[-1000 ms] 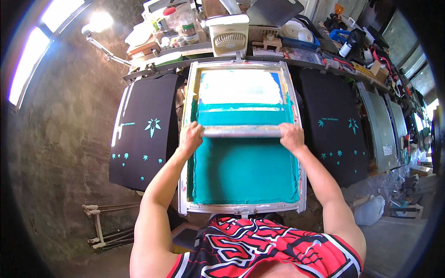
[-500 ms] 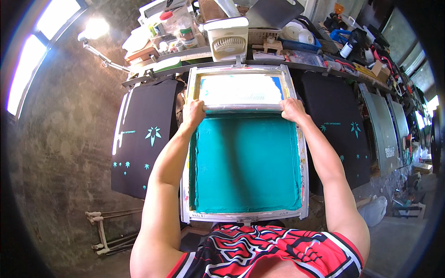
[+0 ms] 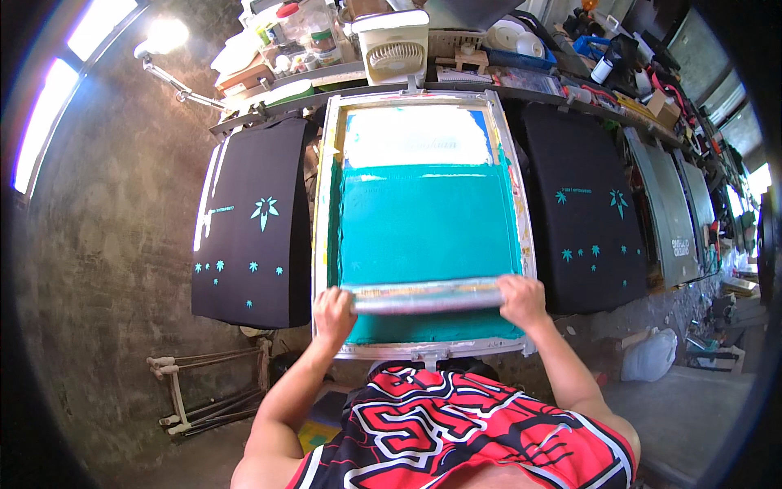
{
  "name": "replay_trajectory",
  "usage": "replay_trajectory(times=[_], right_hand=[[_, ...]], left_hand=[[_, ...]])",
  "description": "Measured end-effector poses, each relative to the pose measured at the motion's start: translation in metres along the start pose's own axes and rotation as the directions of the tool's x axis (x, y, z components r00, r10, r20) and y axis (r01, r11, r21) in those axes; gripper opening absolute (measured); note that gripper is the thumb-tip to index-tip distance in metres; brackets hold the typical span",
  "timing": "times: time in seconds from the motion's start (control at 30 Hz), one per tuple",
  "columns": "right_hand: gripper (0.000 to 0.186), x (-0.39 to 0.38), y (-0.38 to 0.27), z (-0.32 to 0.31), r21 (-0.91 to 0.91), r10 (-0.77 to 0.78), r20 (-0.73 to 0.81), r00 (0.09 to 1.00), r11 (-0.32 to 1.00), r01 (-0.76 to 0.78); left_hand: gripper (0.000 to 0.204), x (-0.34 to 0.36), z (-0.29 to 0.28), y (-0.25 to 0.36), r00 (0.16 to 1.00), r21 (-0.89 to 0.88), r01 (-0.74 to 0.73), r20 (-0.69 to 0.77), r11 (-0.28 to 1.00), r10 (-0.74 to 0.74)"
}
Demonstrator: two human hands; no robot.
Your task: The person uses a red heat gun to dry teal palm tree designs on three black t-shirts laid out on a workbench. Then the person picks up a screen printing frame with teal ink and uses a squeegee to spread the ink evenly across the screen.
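A framed printing screen (image 3: 324, 212) lies in front of me, its mesh coated in teal ink with a white patch at the far end. Across its near end lies a long metal-handled squeegee (image 3: 428, 296). My left hand (image 3: 334, 314) grips the squeegee's left end. My right hand (image 3: 521, 300) grips its right end. Both hands sit low over the screen, close to my body.
Black garments with teal leaf prints lie on boards at left (image 3: 248, 220) and right (image 3: 582, 212). A white fan (image 3: 395, 50) and cluttered shelves stand behind the screen. A white rack (image 3: 175, 383) stands on the floor at lower left, and a plastic jug (image 3: 649, 355) at lower right.
Both hands have pulled the squeegee from the far part of the screen down to its near end, towards my body.
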State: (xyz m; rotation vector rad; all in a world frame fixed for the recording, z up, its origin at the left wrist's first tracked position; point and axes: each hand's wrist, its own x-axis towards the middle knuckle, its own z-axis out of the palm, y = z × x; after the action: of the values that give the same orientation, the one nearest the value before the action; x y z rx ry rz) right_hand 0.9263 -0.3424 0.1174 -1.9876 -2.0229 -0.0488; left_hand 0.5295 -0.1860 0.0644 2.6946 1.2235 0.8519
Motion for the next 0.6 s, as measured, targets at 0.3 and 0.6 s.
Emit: replay_trajectory(times=[0.3,0.6], right_hand=[[0.021,-0.076,-0.047,-0.013,-0.021,-0.070,-0.154,0.986,0.997,0.068],[0.024,-0.076,-0.040,-0.050,0.058,0.049,0.103,0.993,0.997,-0.055]], left_hand=[[0.034,-0.069,-0.041,0.032,0.993,-0.106,-0.029,0.109,0.994,0.041],[0.026,-0.052,-0.056,0.042,0.995,-0.043,-0.023,0.092,0.999,0.027]])
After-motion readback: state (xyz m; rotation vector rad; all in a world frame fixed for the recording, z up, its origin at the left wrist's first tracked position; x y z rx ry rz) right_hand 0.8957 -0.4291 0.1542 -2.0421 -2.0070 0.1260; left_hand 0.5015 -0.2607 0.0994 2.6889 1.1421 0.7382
